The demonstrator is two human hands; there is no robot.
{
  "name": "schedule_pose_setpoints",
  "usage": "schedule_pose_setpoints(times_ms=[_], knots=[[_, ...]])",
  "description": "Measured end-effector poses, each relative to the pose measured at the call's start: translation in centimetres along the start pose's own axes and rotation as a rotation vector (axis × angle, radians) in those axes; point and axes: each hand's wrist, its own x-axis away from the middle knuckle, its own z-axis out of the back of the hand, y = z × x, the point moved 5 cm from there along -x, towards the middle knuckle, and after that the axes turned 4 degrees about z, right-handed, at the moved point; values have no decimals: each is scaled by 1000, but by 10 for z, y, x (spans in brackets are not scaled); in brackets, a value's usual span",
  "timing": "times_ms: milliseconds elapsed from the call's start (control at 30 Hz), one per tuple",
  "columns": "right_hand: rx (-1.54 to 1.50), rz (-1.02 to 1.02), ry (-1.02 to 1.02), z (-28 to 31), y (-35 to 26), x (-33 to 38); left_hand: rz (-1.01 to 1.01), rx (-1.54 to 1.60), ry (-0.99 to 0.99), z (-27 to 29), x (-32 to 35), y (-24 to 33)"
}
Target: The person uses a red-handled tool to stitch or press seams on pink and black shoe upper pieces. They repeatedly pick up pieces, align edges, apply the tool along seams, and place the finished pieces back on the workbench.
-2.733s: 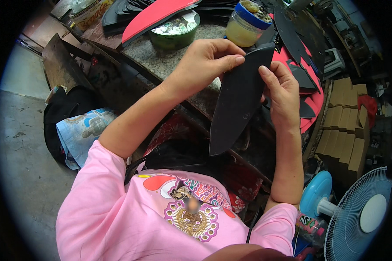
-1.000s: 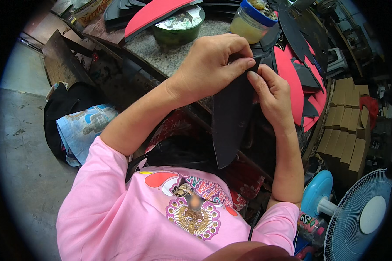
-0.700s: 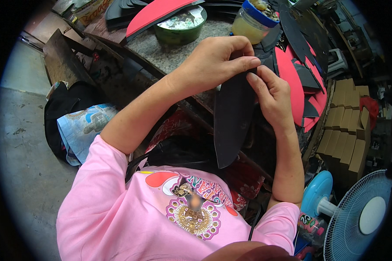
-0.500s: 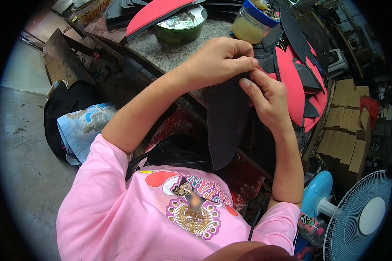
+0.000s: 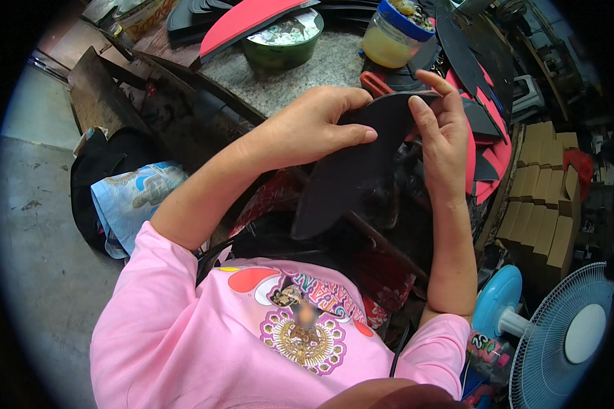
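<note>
A black shoe insole [image 5: 348, 176] hangs at a slant above my lap, its lower end toward the lower left. My left hand [image 5: 324, 128] grips its left edge near the top, thumb on the near face and fingers behind. At the upper right end, my right hand [image 5: 445, 133] holds the edge between thumb and raised fingers. Behind the insole's top edge an orange-red handle [image 5: 375, 84] shows; the rest of that item is hidden. Just beyond stands a clear jar of yellowish stuff [image 5: 387, 48] with a blue-rimmed top.
A green tub [image 5: 280, 53] sits on the speckled tabletop [image 5: 235, 78], beside a red curved sheet [image 5: 256, 22]. Red and black cut pieces [image 5: 496, 133] pile up at the right. Further right are stacked cardboard boxes [image 5: 542, 198] and a fan [image 5: 566, 341].
The insole has swung its lower end left and turned more of its face up. My left hand slid down and left along it; my right hand moved right. The orange-red handle came into sight.
</note>
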Motion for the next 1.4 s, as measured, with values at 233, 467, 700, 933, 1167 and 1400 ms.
schedule_pose_setpoints(times_ms=[233, 467, 700, 933, 1167, 1400], knots=[[167, -33, -184, 6, -3, 4, 87, -111, 8, 14, 16, 4], [415, 400, -334, -12, -26, 4, -330, -568, 141, 19, 31, 25], [455, 94, -241, -6, -26, 20, -81, -356, 119, 25, 36, 18], [506, -165, -142, 55, -22, 63, -141, -506, 110, 32, 32, 8], [914, 148, -120, 67, -51, 85, -168, -593, 35, 30, 19, 9], [945, 543, -249, -7, -55, 61, -529, -730, 113, 3, 39, 44]])
